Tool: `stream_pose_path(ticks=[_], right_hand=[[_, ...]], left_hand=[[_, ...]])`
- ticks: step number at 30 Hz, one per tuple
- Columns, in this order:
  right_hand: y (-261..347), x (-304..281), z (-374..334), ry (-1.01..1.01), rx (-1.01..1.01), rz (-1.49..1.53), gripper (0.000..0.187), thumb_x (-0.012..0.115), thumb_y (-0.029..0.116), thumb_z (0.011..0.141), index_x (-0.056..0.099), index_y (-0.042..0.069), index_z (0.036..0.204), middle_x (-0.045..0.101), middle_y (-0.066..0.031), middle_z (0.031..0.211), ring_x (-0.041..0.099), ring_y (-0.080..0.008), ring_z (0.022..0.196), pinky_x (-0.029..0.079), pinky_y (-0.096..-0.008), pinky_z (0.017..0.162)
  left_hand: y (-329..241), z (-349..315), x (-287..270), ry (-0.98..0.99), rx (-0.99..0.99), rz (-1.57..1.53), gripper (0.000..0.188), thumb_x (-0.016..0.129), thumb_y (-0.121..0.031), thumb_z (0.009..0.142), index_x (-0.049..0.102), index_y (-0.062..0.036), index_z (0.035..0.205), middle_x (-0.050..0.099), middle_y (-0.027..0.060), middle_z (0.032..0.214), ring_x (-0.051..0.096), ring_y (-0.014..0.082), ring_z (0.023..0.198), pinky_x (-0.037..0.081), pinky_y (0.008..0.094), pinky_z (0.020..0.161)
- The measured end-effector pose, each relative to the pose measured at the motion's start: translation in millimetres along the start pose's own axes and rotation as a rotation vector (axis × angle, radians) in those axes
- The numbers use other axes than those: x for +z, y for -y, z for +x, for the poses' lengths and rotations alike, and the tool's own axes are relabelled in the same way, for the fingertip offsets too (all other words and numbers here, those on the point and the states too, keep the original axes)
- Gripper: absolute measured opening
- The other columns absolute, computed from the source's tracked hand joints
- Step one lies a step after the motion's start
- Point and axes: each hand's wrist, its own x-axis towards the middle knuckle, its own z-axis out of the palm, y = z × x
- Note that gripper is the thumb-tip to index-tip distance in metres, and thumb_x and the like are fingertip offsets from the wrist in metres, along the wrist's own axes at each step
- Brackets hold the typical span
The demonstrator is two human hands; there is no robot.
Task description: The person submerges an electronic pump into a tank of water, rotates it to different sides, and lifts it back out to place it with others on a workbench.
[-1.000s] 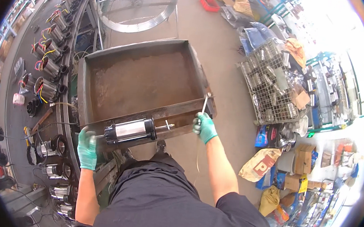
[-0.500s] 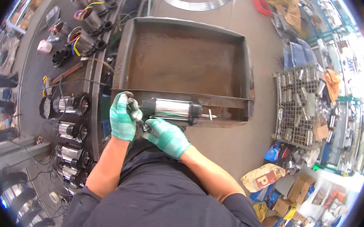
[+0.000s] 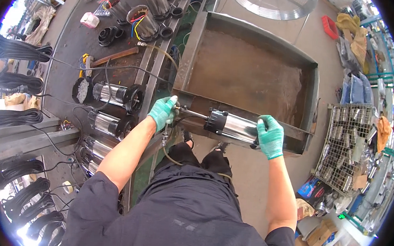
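A silver cylindrical motor (image 3: 238, 127) with black end caps lies level across the near edge of a metal tank, its shaft pointing left. My right hand (image 3: 270, 138), in a green glove, is closed around the motor's right end cap. My left hand (image 3: 163, 112), gloved the same, is closed at the tip of the shaft on a small metal hose fitting, mostly hidden by the fingers. Below that hand hangs a metal connector (image 3: 165, 137) with a thin hose (image 3: 170, 158) curving down in front of my body.
The rust-brown tank (image 3: 194, 54) holds murky liquid. On the left bench are more motors (image 3: 103, 122), open housings with coloured wires (image 3: 142, 22), a hammer (image 3: 117, 56) and black cable coils (image 3: 15, 82). A wire cage (image 3: 344, 144) of metal parts stands right.
The motor has turned around, its shaft now pointing left instead of right. My right hand has moved from beside my left hand to the motor's far right end. The view has shifted left.
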Motion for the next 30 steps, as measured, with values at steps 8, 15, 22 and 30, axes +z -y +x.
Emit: stream_pose_path(ticks=[8,15,22,30], right_hand=[[-2,5,0,-0.017,0.014,-0.009,0.01,0.065,0.011,0.092,0.07,0.004,0.097,0.07,-0.0158,0.085,0.067,-0.0262,0.07,0.054,-0.0346,0.071],[2,6,0,-0.061,-0.012,-0.015,0.007,0.064,0.007,0.092,0.069,0.003,0.094,0.065,-0.0101,0.074,0.058,-0.0151,0.062,0.05,-0.0304,0.064],[4,8,-2,-0.096,-0.034,-0.047,0.006,0.067,0.008,0.086,0.069,0.006,0.092,0.069,-0.0102,0.081,0.063,-0.02,0.063,0.053,-0.0314,0.065],[3,10,-2,-0.097,-0.028,-0.053,0.006,0.067,0.009,0.086,0.069,0.006,0.09,0.069,-0.0103,0.082,0.064,-0.0224,0.064,0.053,-0.0329,0.065]], left_hand=[[-4,1,-6,0.073,-0.047,0.013,0.028,0.057,-0.033,0.104,0.062,-0.0113,0.087,0.059,0.0018,0.069,0.041,0.0087,0.042,0.03,0.0248,0.037],[-4,8,-1,0.044,-0.067,0.033,0.029,0.055,-0.035,0.105,0.062,-0.0123,0.088,0.057,-0.0009,0.064,0.044,0.0086,0.044,0.032,0.0249,0.037],[-4,3,4,0.015,-0.101,0.099,0.029,0.054,-0.035,0.106,0.059,-0.0121,0.089,0.05,-0.0024,0.063,0.036,0.0089,0.042,0.028,0.0251,0.037],[-4,4,2,0.013,-0.115,0.103,0.029,0.053,-0.036,0.106,0.057,-0.0122,0.09,0.049,-0.0026,0.062,0.035,0.0086,0.042,0.028,0.0252,0.038]])
